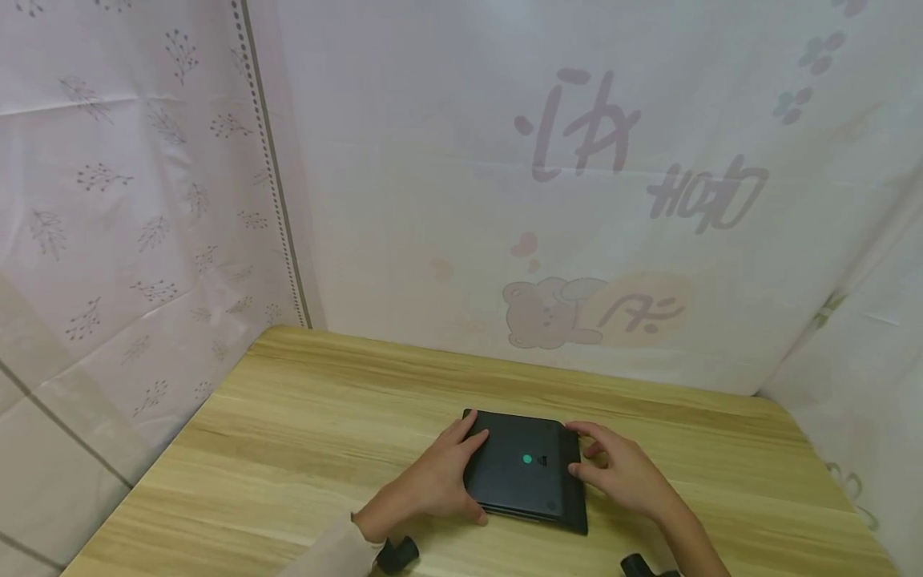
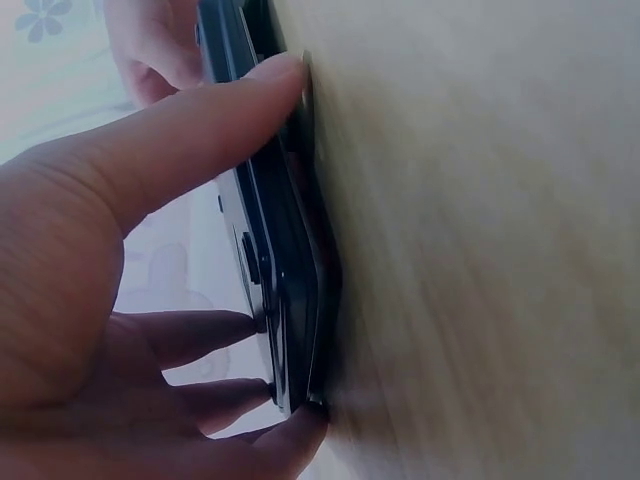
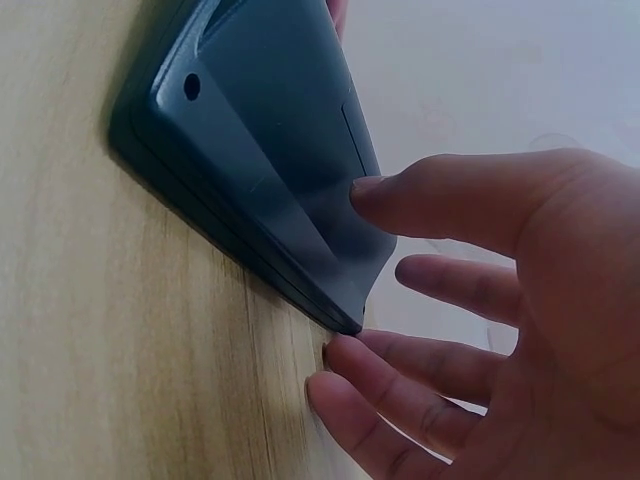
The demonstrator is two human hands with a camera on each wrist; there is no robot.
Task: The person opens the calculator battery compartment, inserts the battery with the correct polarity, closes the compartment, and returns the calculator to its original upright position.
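Observation:
A black desk calculator (image 1: 515, 473) lies back side up on the wooden table, showing a small green round sticker (image 1: 527, 459) and a latch; its face is hidden. My left hand (image 1: 443, 473) grips its left side, the thumb (image 2: 230, 115) along the near edge and the fingers reaching the back and far edge. At the right end, my right hand (image 1: 623, 469) holds the far corner between thumb and fingers. Its thumb (image 3: 430, 195) rests on the back, while fingertips (image 3: 345, 350) meet the corner by the tabletop.
The light wood table (image 1: 288, 449) extends around the calculator on all sides. Pale printed curtains (image 1: 418, 160) hang behind the table and along both sides. A black wrist-camera mount (image 1: 398, 554) sits at each wrist.

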